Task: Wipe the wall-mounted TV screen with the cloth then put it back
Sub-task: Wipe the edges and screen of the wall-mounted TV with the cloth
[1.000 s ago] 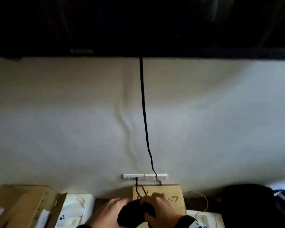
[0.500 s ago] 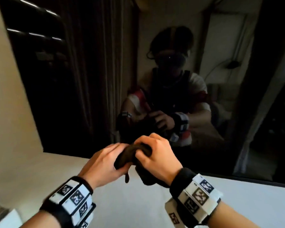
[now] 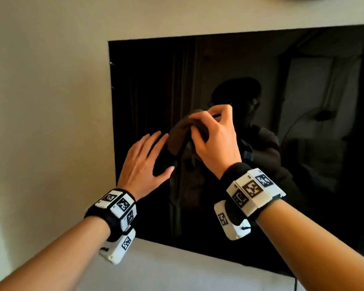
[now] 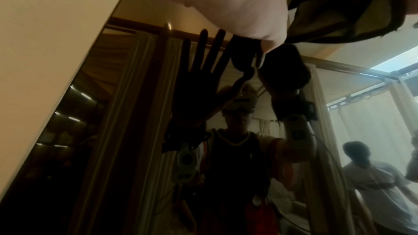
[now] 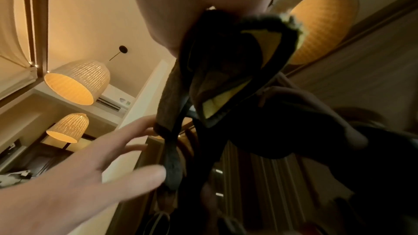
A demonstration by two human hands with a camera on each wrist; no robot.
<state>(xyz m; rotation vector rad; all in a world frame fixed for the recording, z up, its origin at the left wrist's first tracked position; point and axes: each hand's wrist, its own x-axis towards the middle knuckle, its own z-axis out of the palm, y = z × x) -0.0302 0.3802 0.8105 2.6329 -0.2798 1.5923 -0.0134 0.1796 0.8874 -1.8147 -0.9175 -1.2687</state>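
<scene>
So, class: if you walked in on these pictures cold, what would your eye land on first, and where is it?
First, the big black TV screen on the pale wall, filling the right of the head view and mirroring the person. Next, at centre, the right hand bunching a dark cloth in front of the glass, the left hand spread open beside it. Both wrists wear black-and-white patterned bands.
</scene>
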